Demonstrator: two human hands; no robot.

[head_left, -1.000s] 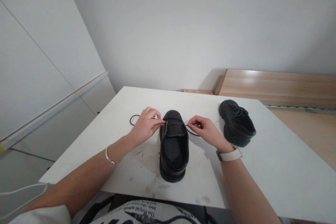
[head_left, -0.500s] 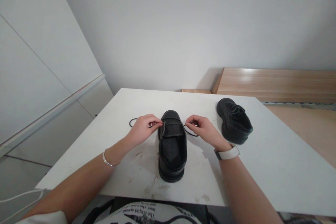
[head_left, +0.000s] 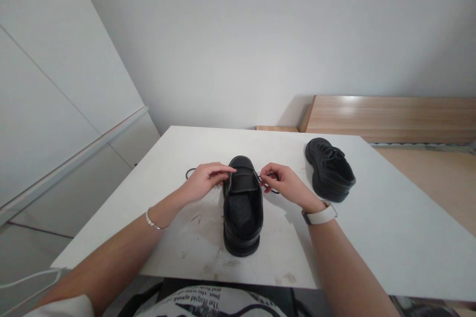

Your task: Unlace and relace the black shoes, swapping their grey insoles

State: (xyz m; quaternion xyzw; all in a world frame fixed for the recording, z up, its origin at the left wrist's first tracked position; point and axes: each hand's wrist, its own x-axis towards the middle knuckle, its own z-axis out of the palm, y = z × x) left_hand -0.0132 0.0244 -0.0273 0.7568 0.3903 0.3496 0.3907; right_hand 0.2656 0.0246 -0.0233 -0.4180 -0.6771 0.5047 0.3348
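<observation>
A black shoe stands on the white table, toe pointing away from me, its tongue lying open. My left hand pinches one end of a thin black shoelace at the shoe's left side; the lace loops out on the table behind that hand. My right hand pinches the other lace end at the shoe's right side, close to the eyelets. Both hands touch the shoe's upper edge. A bracelet is on my left wrist and a white watch on my right.
A second black shoe with its laces in sits to the right on the table. Scuff marks stain the tabletop near the front edge. A wooden bench stands behind on the right, white cabinets on the left.
Both hands have drawn in closer to the shoe's sides, and the lace loop on the left has shortened. The view has shifted slightly.
</observation>
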